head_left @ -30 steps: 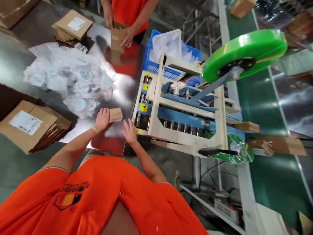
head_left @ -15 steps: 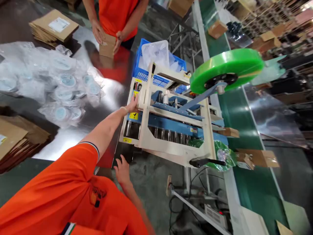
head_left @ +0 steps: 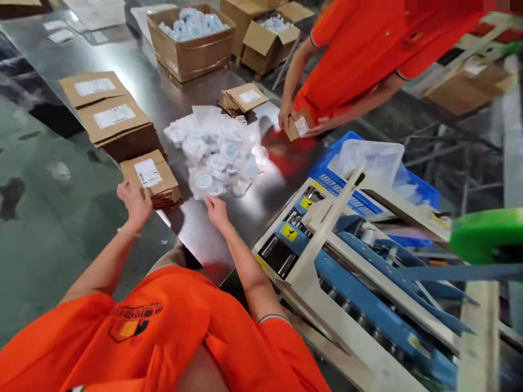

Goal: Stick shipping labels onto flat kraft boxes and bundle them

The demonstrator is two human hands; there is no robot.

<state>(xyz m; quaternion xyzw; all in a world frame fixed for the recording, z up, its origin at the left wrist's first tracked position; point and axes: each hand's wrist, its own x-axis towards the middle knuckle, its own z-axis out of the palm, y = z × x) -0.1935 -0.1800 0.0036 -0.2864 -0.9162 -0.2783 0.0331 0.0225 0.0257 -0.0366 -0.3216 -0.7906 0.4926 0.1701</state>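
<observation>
My left hand (head_left: 136,202) hovers open just in front of a small stack of flat brown cartons with a white label (head_left: 151,177), holding nothing. My right hand (head_left: 216,210) is open, fingertips at the near edge of a heap of clear plastic bags with round white-and-blue items (head_left: 216,152) on the shiny steel table (head_left: 163,103). To the right stands a cream and blue taping machine (head_left: 347,272) with a green tape roll (head_left: 486,235).
A person in orange across the table holds a small brown box (head_left: 300,126). Larger stacks of flat cartons (head_left: 108,117) lie at the left, open boxes of bagged items (head_left: 190,38) at the back. A blue crate (head_left: 368,179) sits behind the machine.
The view swung left, from the machine to the table. My left hand left the machine's infeed and came back beside the flat cartons. My right hand rose to the bag heap.
</observation>
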